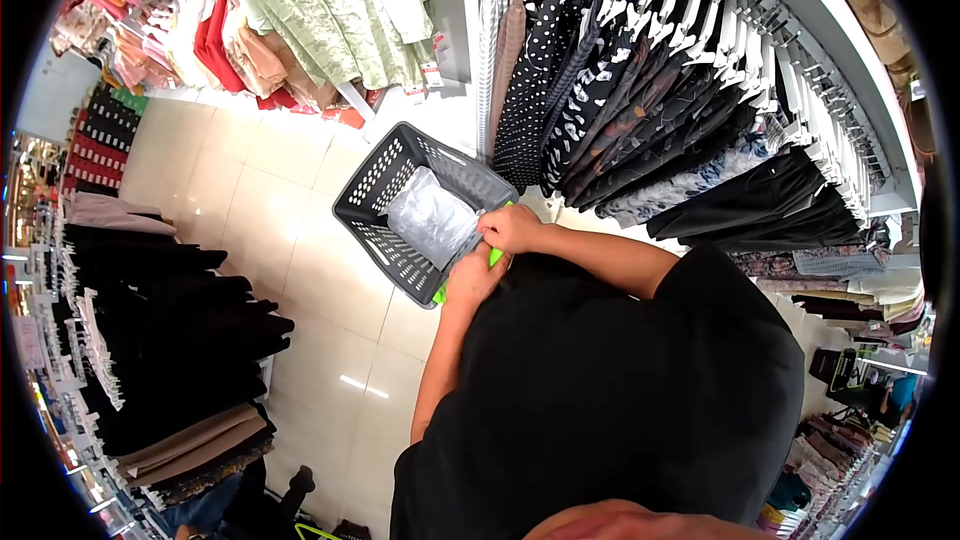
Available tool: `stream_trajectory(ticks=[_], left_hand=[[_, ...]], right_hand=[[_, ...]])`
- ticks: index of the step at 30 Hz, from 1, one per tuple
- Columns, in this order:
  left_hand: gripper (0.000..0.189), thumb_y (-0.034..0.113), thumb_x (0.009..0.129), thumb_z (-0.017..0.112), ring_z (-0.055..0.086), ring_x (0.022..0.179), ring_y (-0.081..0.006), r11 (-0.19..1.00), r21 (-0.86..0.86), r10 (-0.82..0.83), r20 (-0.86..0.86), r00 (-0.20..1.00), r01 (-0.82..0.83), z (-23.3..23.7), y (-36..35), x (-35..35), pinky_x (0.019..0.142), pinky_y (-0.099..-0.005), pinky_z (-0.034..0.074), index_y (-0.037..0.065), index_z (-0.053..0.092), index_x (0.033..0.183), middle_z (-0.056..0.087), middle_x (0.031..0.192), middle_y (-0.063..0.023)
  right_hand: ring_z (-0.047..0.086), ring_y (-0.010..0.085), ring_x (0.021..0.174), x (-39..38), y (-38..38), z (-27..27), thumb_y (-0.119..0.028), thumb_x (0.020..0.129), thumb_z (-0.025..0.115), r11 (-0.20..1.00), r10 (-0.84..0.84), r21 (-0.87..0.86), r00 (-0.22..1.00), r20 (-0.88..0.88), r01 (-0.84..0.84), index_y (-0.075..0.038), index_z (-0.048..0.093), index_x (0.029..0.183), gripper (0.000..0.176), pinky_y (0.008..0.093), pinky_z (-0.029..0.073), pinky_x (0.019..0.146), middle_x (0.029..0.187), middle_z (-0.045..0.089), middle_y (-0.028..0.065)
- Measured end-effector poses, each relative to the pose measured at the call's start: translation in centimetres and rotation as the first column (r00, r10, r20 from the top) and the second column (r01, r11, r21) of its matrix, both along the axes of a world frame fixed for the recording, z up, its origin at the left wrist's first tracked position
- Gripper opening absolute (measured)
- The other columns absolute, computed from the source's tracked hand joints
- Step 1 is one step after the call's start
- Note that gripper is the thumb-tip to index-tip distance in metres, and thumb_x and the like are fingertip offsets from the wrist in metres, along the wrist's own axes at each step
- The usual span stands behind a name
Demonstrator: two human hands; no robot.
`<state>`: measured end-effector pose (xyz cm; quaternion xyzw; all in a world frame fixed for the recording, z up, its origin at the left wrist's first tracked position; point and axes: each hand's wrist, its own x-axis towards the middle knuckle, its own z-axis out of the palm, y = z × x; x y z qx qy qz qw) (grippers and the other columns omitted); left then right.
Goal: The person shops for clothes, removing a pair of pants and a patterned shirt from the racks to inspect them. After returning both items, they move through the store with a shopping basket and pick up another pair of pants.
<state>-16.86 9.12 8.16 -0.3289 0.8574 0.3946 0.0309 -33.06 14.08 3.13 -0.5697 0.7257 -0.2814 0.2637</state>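
Note:
A dark grey shopping basket (372, 185) with perforated sides is held in front of my body, over the tiled floor. Inside it lies a grey item in a clear plastic bag (432, 215). My left hand (474, 278) is closed around the green basket handle (496, 256) at the near side. Close beside it, my right hand (511, 228) also has its fingers wrapped on the handle. The two hands nearly touch. The fingers hide part of the handle.
Dark and patterned trousers (610, 110) hang on white hangers along a curved rack at right. A light green shirt (330, 25) hangs ahead. Black garments (170, 330) fill the left rack. Pale floor tiles (335, 270) run between the racks.

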Motion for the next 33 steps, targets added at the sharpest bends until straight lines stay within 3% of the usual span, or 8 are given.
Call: stream_trajectory(ticks=[10, 15, 19, 21, 22, 23, 27, 33], left_hand=[[0.048, 0.047, 0.089, 0.058, 0.063, 0.084, -0.0452, 1.0, -0.029, -0.005, 0.027, 1.0, 0.006, -0.1, -2.6, -0.8, 0.076, -0.0529, 0.049, 0.002, 0.06, 0.104, 0.066, 0.086, -0.0275], [0.038, 0.038, 0.086, 0.068, 0.064, 0.074, -0.0445, 0.991, -0.113, 0.064, -0.057, 0.996, -0.07, -1.3, -3.8, -1.2, 0.064, -0.0489, 0.051, 0.001, 0.064, 0.092, 0.065, 0.077, -0.0271], [0.046, 0.045, 0.086, 0.065, 0.065, 0.079, -0.0443, 0.991, -0.083, 0.109, 0.06, 0.992, -0.104, 0.0, -4.7, -2.1, 0.071, -0.0496, 0.052, 0.001, 0.064, 0.1, 0.067, 0.082, -0.0265], [0.048, 0.046, 0.086, 0.065, 0.066, 0.082, -0.0433, 0.989, -0.089, 0.121, 0.057, 0.991, -0.115, -0.4, -4.9, -2.2, 0.073, -0.0481, 0.052, 0.002, 0.064, 0.105, 0.067, 0.085, -0.0266], [0.048, 0.045, 0.086, 0.065, 0.066, 0.084, -0.0426, 0.991, -0.056, 0.124, 0.08, 0.989, -0.12, -0.2, -5.0, -2.4, 0.075, -0.0469, 0.052, 0.002, 0.064, 0.107, 0.067, 0.087, -0.0266], [0.048, 0.045, 0.086, 0.065, 0.066, 0.084, -0.0426, 0.991, -0.06, 0.127, 0.088, 0.988, -0.122, 0.0, -5.0, -2.6, 0.075, -0.0469, 0.052, 0.002, 0.064, 0.107, 0.067, 0.087, -0.0266], [0.048, 0.045, 0.086, 0.065, 0.066, 0.086, -0.042, 0.989, -0.029, 0.146, 0.122, 0.982, -0.144, 0.6, -5.0, -3.1, 0.076, -0.0459, 0.052, 0.001, 0.065, 0.107, 0.067, 0.087, -0.0264], [0.049, 0.046, 0.086, 0.065, 0.065, 0.088, -0.0414, 0.987, -0.034, 0.163, 0.139, 0.977, -0.16, 0.6, -5.0, -3.3, 0.078, -0.0455, 0.051, 0.002, 0.065, 0.107, 0.067, 0.088, -0.0255]], right_hand=[[0.067, 0.0361, 0.071, -0.9, -2.6, 0.6, -0.025, 0.082, 0.056, 0.995, 0.09, -0.045, 0.996, 0.018, -0.089, -0.013, 0.071, 0.089, 0.02, 0.0476, 0.052, 0.067, 0.075, 0.069, 0.0135], [0.066, 0.0369, 0.069, -1.3, -4.8, 0.7, -0.023, 0.084, 0.054, 0.994, 0.104, -0.044, 0.994, 0.028, -0.103, -0.012, 0.069, 0.087, 0.019, 0.0501, 0.051, 0.066, 0.073, 0.068, 0.0141], [0.067, 0.0326, 0.069, -2.5, -5.8, 0.7, -0.02, 0.086, 0.054, 0.981, 0.175, -0.103, 0.978, 0.112, -0.164, -0.011, 0.068, 0.104, 0.024, 0.0447, 0.052, 0.066, 0.075, 0.068, 0.0149], [0.066, 0.0234, 0.071, -3.5, -6.8, 0.7, -0.011, 0.087, 0.057, 0.963, 0.091, -0.266, 0.874, 0.478, 0.045, -0.006, 0.06, 0.12, 0.033, 0.037, 0.052, 0.066, 0.079, 0.067, 0.0125], [0.063, 0.0159, 0.075, -4.7, -7.1, 1.2, -0.002, 0.087, 0.058, 0.954, 0.063, -0.285, 0.871, 0.487, 0.09, -0.002, 0.051, 0.13, 0.043, 0.0311, 0.051, 0.068, 0.083, 0.065, 0.0086], [0.063, 0.0176, 0.072, -6.2, -7.7, 1.3, -0.004, 0.087, 0.057, 0.93, 0.039, -0.332, 0.856, 0.515, 0.157, -0.004, 0.046, 0.134, 0.048, 0.0323, 0.051, 0.067, 0.083, 0.065, 0.0092], [0.065, 0.0209, 0.075, -12.1, -9.3, 3.5, -0.001, 0.085, 0.057, 0.822, -0.211, -0.364, 0.829, 0.518, 0.437, -0.003, 0.042, 0.127, 0.045, 0.0327, 0.052, 0.07, 0.088, 0.065, 0.0098], [0.062, 0.0143, 0.078, -17.4, -9.0, 4.3, 0.006, 0.088, 0.05, 0.788, -0.233, -0.334, 0.753, 0.615, 0.517, -0.001, 0.03, 0.138, 0.054, 0.0269, 0.05, 0.073, 0.096, 0.061, 0.0111]])
